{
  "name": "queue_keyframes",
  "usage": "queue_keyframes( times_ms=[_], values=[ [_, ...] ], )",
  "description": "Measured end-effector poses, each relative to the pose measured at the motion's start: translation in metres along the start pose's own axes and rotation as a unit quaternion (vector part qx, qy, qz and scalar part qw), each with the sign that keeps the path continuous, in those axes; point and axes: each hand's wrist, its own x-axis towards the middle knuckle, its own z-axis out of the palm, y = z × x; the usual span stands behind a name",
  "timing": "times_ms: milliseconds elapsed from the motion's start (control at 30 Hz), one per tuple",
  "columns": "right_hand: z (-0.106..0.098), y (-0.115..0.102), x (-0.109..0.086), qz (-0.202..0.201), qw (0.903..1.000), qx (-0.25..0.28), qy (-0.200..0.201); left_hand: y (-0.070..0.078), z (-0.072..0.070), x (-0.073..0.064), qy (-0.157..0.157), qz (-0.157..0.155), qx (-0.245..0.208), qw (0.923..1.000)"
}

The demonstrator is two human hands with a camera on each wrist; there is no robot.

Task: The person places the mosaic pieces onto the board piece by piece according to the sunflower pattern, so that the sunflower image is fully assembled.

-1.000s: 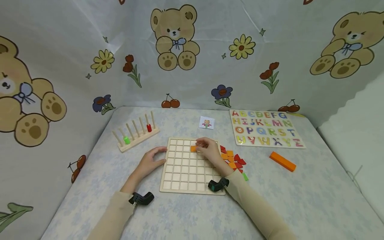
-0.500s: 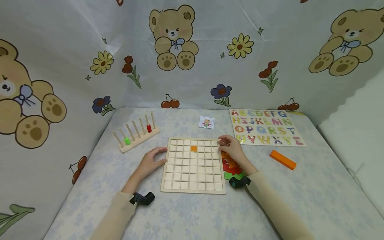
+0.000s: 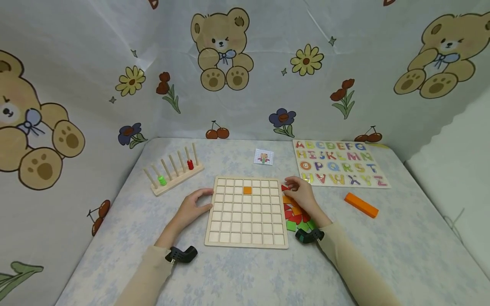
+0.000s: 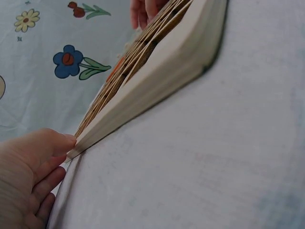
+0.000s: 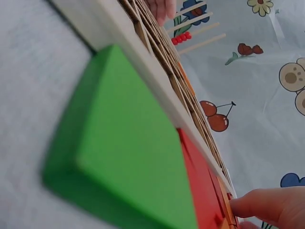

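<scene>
Tiles (image 3: 296, 211), some hidden by right hand (image 3: 304, 194)

Head view looks forward-down from above — low, close wrist views share the board (image 3: 246, 208).

1. Grid board (image 3: 246, 218): pale natural wood, ruled into squares.
2. Square tile (image 3: 247, 190): plain orange.
3. Loose pieces (image 3: 296, 210): red, orange or green, each one colour.
4. Peg rack (image 3: 178, 180): pale wood; one bead stack (image 3: 162, 181) bright green, another red.
5. Picture card (image 3: 263, 157): white, finely gridded, motif in red, green and tan.
6. Alphabet board (image 3: 344, 161): cream, letters (image 3: 346, 167) multicoloured.
7. Bar (image 3: 361, 205): solid orange.
8. Table cover (image 3: 229, 276): whitish, pale-blue floral mottling.
9. Backdrop (image 3: 268, 25): pale grey, printed with tan bears (image 3: 222, 38), blue bows (image 3: 230, 54), yellow daisies (image 3: 306, 60), blue flowers (image 3: 282, 117), red tulips (image 3: 163, 86), brown-red cherries (image 3: 217, 133).
10. Sleeves (image 3: 147, 270): plain beige; wrist devices (image 3: 183, 254): black.
</scene>
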Motion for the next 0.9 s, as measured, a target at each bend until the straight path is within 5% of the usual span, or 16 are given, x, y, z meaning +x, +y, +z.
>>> queue_keyframes(
  times_ms=[167, 500, 900],
  values=[
    [-0.004, -0.003, -0.003, 0.032, 0.9991, -0.027, 0.006, 0.000, 0.001, -0.001, -0.001, 0.002, 0.004, 1.0000],
    [-0.012, -0.007, -0.001, 0.033, 0.9992, -0.015, -0.019, -0.002, 0.000, -0.001, -0.001, 0.014, 0.007, 0.9999],
    [-0.014, 0.004, 0.000, 0.029, 0.9993, 0.014, 0.020, 0.000, 0.000, -0.001, -0.003, 0.006, 0.005, 1.0000]
  ],
)
